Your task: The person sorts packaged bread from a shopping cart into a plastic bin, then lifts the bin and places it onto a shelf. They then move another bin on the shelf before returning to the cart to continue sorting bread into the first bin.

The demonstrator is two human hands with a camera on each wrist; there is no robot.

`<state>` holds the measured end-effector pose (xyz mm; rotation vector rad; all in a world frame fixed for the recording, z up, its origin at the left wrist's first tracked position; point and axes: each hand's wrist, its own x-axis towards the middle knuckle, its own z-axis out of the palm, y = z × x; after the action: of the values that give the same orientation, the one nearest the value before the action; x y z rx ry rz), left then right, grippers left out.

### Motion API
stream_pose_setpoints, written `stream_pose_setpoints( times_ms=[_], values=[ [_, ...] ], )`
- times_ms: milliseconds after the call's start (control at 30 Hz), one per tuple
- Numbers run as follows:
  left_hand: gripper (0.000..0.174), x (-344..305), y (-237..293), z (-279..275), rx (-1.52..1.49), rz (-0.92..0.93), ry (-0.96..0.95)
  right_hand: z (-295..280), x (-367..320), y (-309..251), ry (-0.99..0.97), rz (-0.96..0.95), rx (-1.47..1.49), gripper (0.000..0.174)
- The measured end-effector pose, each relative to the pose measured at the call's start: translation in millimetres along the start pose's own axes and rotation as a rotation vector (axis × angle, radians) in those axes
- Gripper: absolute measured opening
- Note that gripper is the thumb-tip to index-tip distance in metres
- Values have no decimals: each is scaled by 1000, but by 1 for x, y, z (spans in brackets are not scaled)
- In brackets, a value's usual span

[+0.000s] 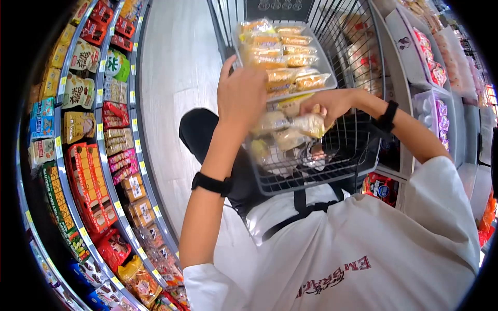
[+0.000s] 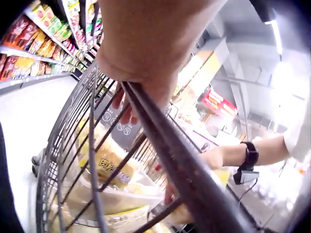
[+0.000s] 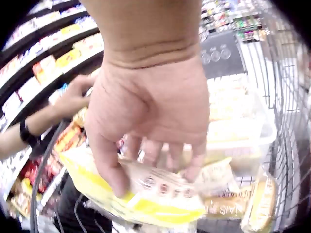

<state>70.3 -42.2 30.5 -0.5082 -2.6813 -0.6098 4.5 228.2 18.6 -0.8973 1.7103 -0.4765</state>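
Note:
A clear plastic bin [image 1: 332, 80] filled with wrapped bread snacks [image 1: 300, 50] stands in the wire shopping cart [image 1: 306, 185]. My right hand [image 1: 334, 105] pinches a wrapped snack packet [image 3: 160, 194] with yellow edges, thumb on its near face and fingers behind, just in front of the bin. Beneath it, several loose packets [image 1: 270, 123] lie in the cart's near end. Over the bin's left side is my left hand [image 1: 241, 96], its thumb stretched out and its blurred fingers close to the snacks. The left wrist view shows those fingers hanging loosely inside the cart, holding nothing.
Shelves of bagged and boxed snacks [image 1: 83, 127] line the left side beyond a pale floor aisle [image 1: 171, 78]. White display boxes [image 1: 415, 54] with packaged goods stand close on the cart's right. The person's knee [image 1: 199, 129] is against the cart's left side.

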Motion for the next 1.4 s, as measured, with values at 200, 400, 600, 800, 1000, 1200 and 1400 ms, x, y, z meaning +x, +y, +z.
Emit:
stream_pose_setpoints(
  times_ms=[200,400,600,800,1000,1200,1400],
  values=[
    [34,19,22,-22,-677,-110,-49,-30,-36,-39,496,-329,1000,79],
    [45,38,22,-20,-958,-438,-130,-64,-49,-39,568,-369,774,95],
    [50,71,16,28,-821,-401,-149,-89,-42,-54,805,-294,-600,78],
    [40,60,65,64,-759,-507,56,-155,-5,48,1071,44,-903,53],
    [35,14,144,76,-293,-181,-1187,-169,57,118,1176,300,-748,47],
    [63,-77,105,227,162,-363,-976,-168,88,127,1192,281,-686,49],
    [68,-51,88,213,345,-123,-986,-127,21,70,1336,647,-202,28]
  ],
)
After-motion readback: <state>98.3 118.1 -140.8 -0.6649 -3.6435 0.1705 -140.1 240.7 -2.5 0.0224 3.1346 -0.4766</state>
